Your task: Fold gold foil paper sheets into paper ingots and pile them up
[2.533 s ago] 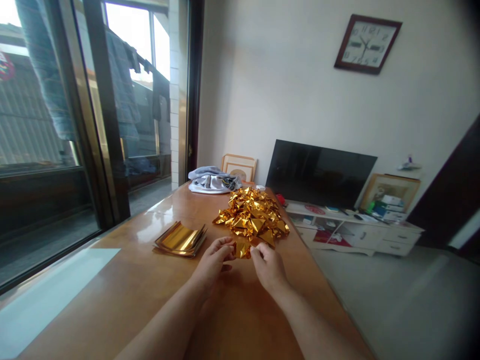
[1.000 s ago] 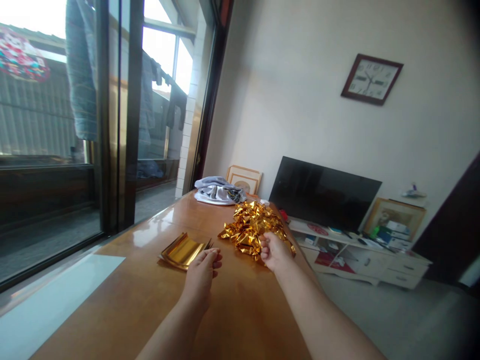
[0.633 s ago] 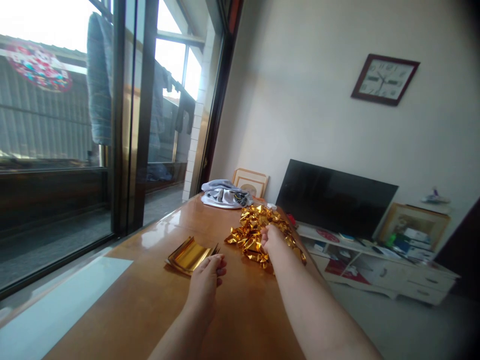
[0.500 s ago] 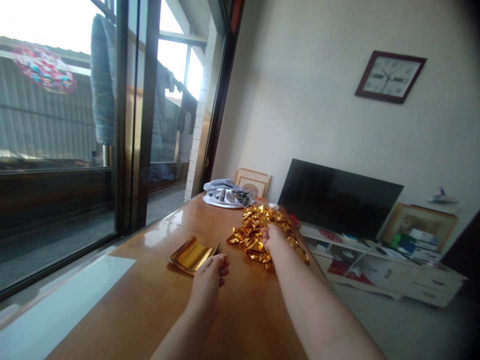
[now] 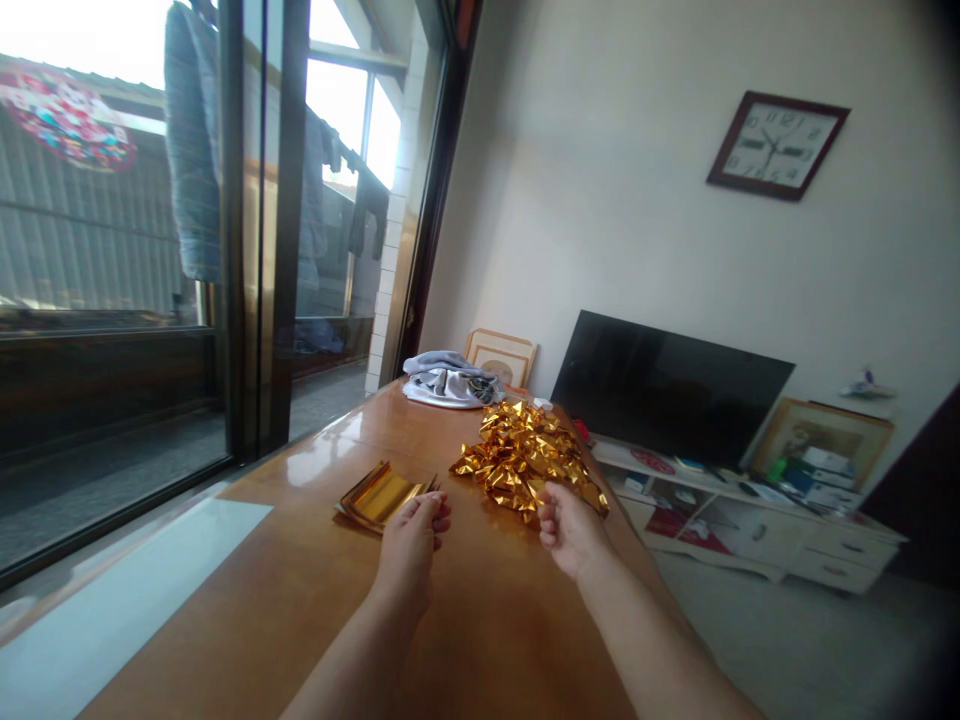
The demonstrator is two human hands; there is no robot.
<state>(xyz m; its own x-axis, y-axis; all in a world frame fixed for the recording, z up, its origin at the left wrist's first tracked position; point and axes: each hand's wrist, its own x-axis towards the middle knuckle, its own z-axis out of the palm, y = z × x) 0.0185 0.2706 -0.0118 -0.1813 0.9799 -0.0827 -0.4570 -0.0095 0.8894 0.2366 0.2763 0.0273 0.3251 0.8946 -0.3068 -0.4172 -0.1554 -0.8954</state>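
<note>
Glossy wooden table (image 5: 465, 620), long, running away from the viewer toward a pale wall. Left hand (image 5: 409, 545) rests on the table, fingers loosely curled, fingertips touching the near edge of a stack of flat gold foil sheets (image 5: 379, 493); whether it grips a sheet, cannot tell. Right hand (image 5: 570, 530) half-closed and empty, just at the near edge of the pile of folded gold foil pieces (image 5: 529, 462). Grey cloth (image 5: 446, 378) at the far end. Glass sliding door (image 5: 247, 230) left; wall clock (image 5: 776, 143), television (image 5: 667, 375) on a low white cabinet (image 5: 765, 525) right.
</note>
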